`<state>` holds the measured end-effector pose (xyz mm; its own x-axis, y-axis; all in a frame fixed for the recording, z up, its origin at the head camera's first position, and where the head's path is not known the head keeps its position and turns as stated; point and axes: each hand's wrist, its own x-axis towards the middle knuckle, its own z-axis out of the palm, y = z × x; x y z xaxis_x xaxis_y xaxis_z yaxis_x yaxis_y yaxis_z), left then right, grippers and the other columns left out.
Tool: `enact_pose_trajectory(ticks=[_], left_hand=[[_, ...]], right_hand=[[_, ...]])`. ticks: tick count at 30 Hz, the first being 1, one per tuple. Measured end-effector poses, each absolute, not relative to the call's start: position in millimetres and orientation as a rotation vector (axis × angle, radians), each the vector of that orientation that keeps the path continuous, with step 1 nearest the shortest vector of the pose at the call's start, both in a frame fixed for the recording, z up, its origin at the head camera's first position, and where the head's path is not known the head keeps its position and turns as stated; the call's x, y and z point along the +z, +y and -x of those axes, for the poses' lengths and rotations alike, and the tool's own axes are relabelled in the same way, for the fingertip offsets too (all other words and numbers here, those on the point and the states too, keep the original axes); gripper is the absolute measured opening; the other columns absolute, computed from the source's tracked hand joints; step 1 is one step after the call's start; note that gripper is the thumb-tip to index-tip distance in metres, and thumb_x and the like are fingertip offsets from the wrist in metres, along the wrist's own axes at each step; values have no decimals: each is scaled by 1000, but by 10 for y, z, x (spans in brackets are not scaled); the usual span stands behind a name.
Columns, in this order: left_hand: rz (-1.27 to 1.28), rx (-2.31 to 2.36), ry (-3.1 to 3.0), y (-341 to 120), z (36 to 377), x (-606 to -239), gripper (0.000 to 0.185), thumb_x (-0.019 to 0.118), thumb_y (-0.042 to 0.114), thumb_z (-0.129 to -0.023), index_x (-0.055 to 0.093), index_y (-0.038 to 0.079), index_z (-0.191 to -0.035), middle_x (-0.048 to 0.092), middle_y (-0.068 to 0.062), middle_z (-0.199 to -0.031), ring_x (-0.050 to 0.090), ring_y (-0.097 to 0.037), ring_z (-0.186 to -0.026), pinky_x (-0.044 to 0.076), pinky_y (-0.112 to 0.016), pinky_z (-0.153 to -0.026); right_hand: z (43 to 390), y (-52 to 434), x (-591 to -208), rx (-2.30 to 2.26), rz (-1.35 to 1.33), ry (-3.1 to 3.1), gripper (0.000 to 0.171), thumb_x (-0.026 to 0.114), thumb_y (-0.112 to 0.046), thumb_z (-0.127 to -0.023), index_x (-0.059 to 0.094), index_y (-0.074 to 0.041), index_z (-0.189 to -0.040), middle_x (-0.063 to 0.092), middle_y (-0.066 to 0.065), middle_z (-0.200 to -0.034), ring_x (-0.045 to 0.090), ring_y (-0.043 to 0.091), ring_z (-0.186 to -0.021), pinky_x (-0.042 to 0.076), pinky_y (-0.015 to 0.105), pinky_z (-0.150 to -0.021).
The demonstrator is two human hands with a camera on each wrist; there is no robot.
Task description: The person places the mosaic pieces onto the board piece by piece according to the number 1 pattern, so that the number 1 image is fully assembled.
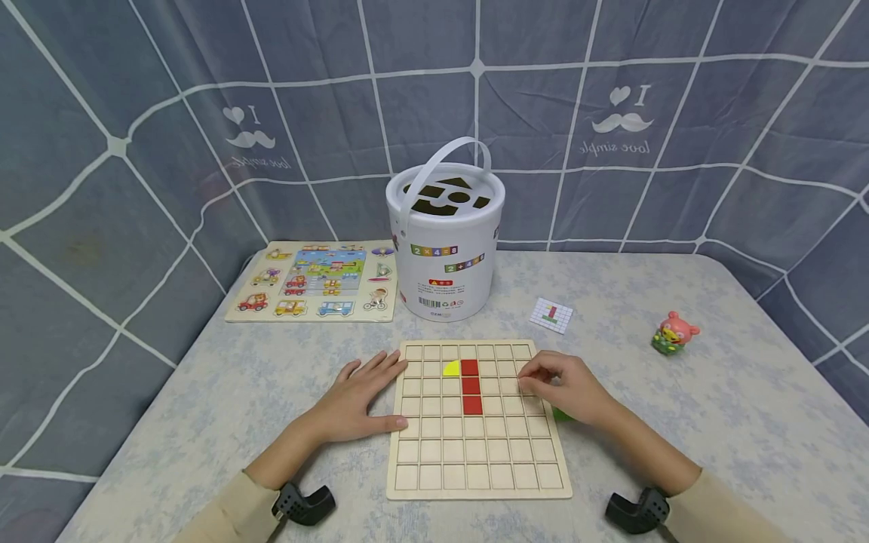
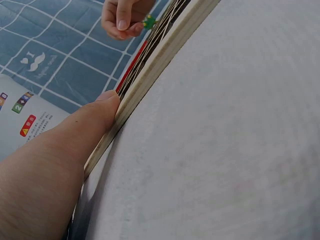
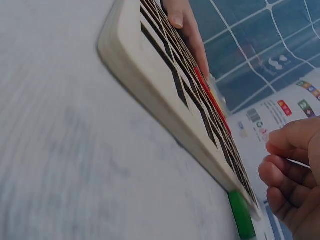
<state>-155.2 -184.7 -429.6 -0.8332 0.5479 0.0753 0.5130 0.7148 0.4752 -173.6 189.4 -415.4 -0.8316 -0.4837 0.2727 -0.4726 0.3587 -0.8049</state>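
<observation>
Resting flat with fingers spread, the left hand (image 1: 360, 403) touches the left edge of the grid board (image 1: 475, 452). On the board: three red tiles (image 1: 471, 386), one yellow piece (image 1: 451, 369). The right hand (image 1: 566, 388), at the board's right edge, pinches one green piece (image 2: 148, 21).

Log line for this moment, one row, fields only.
left hand: flat, steadying grid board left edge | right hand: pinching small green piece over board's right side | placed: three red squares, yellow piece
</observation>
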Motion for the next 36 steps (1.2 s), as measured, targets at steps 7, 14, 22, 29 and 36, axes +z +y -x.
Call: enact_pose_trajectory(ticks=[7, 14, 22, 29, 36], left_hand=[[-871, 750, 2840, -1850, 1560, -4310, 89, 63, 62, -85, 32, 17, -155, 22, -3, -160, 17, -28, -147, 9, -60, -111], [-879, 755, 2838, -1848, 1553, -4296, 87, 63, 61, -86, 32, 16, -154, 23, -4, -160, 17, -30, -147, 9, -61, -111], [-868, 744, 2836, -1844, 1546, -4278, 88, 63, 61, -85, 32, 16, -154, 23, -4, -160, 17, -29, -147, 8, -60, -112], [-858, 740, 2834, -1833, 1545, -4270, 89, 63, 62, -85, 33, 16, -154, 23, -5, -160, 16, -29, -147, 8, -60, -112], [-856, 741, 2831, -1830, 1539, -4261, 88, 63, 61, -85, 33, 15, -154, 23, -5, -160, 16, -29, -147, 8, -61, -112]], right_hand=[[1731, 2070, -4172, -1497, 900, 2634, 6, 67, -6, -92, 72, -8, -92, 64, -3, -81, 56, 11, -66, 47, 26, -59], [1710, 2204, -4174, -1454, 848, 2700, 5, 68, -6, -92, 72, -7, -92, 66, -2, -82, 58, 10, -68, 48, 26, -59], [1683, 2323, -4199, -1414, 784, 2734, 5, 69, -6, -91, 72, -10, -91, 64, -6, -81, 56, 9, -68, 47, 26, -60], [1641, 2374, -4225, -1422, 763, 2657, 3, 71, -9, -90, 71, -11, -92, 63, -5, -80, 55, 9, -64, 47, 26, -55], [1654, 2413, -4258, -1386, 900, 2591, 12, 77, -11, -85, 71, -16, -93, 64, -4, -90, 58, 11, -77, 49, 25, -68]])
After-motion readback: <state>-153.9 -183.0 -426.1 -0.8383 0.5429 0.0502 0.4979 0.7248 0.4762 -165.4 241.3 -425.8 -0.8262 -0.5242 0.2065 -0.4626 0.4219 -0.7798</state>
